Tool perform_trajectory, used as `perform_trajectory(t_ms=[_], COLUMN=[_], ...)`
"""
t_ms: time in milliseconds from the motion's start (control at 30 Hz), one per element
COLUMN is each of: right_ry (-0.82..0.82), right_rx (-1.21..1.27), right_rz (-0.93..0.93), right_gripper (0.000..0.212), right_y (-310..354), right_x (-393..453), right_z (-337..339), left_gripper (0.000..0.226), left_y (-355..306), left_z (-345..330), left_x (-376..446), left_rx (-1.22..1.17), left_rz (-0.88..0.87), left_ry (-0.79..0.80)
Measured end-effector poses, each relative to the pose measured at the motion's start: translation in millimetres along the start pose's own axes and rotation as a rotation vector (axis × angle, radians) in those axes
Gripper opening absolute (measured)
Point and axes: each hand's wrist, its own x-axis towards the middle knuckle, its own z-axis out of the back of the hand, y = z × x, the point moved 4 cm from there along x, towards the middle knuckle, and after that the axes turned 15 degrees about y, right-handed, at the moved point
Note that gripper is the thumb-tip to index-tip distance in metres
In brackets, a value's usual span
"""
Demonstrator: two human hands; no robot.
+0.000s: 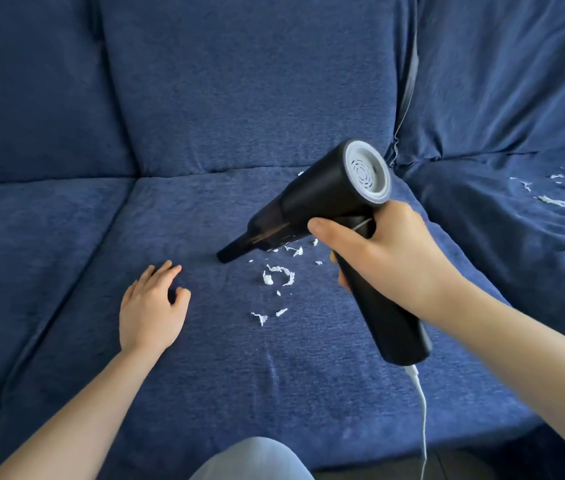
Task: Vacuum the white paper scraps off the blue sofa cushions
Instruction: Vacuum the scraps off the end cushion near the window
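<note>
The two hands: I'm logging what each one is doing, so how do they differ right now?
The right hand is raised and wrapped around the black vacuum handle; the left hand holds nothing. The left hand lies palm down, fingers loosely spread, on the middle cushion; the right hand is clenched. Both are bare and flank the paper scraps.

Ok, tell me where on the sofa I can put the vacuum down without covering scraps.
Bare: the left seat cushion, beyond the left hand. Crowded: scraps beneath the vacuum, and more on the right cushion.
</note>
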Motion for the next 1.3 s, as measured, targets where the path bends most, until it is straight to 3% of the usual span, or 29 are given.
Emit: perform_trajectory(t_ms=[233, 533, 733, 900, 1300], right_ry=[-0.103, -0.169, -0.147, -0.038, -0.218], right_rx=[-0.211, -0.28, -0.229, -0.062, -0.402], right_rz=[-0.011, -0.058, -0.064, -0.033, -0.038], right_gripper=[0.05, 0.047, 0.046, 0.05, 0.041], right_y=[-2, -6, -2, 7, 2], right_x=[0, -16, -34, -41, -54], right_z=[23, 44, 43, 31, 66], left_gripper=[0.039, 0.042, 0.056, 0.059, 0.053], left_y=[-3, -7, -37, -51, -52], left_z=[2, 3, -3, -10, -9], left_x=[0, -2, -14, -27, -41], left_rx=[0.016, 0.06, 0.115, 0.145, 0.095], left_rz=[-0.008, 0.013, 0.155, 0.119, 0.07], left_ry=[-0.028, 0.027, 0.193, 0.213, 0.15])
